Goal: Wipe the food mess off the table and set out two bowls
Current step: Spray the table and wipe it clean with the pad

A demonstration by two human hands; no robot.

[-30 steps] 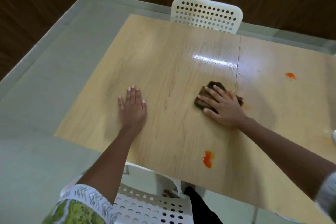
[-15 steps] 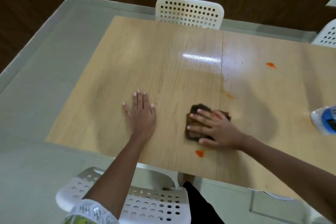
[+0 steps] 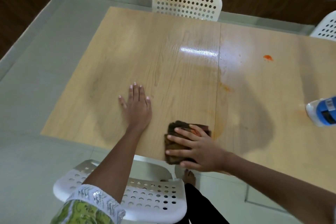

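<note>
Before us lies the wooden table (image 3: 145, 51), its near edge running under our arms and its left edge well clear of everything. Three white perforated chairs ring it: one (image 3: 187, 3) at the far edge, one (image 3: 325, 27) at the far right corner, and one (image 3: 149, 192) tucked just beyond the near edge below us. A blue-and-white bottle (image 3: 321, 111) lies toward the right side, cut off by the picture's border. Our left hand (image 3: 136, 107) rests flat and released on the wood, fingers straight, bracing us near the near edge. Our right hand (image 3: 198, 149) presses with spread fingers on the dark cloth (image 3: 174, 132), which sits right at the near edge, its lower corner about to overhang. Beside it, across the seam, a faint orange smear (image 3: 218, 129) trails up to a thin orange streak (image 3: 226, 88), and a small orange blob (image 3: 267, 58) sits well apart toward the far right. To wipe well, we judge it best to keep the palm flat, fold the mess inward so nothing drops over the edge onto the chair, then work rightward along the smear. There is plenty of open wood to the far and left sides; the bottle is the only thing to steer round. No bowls are in view.
</note>
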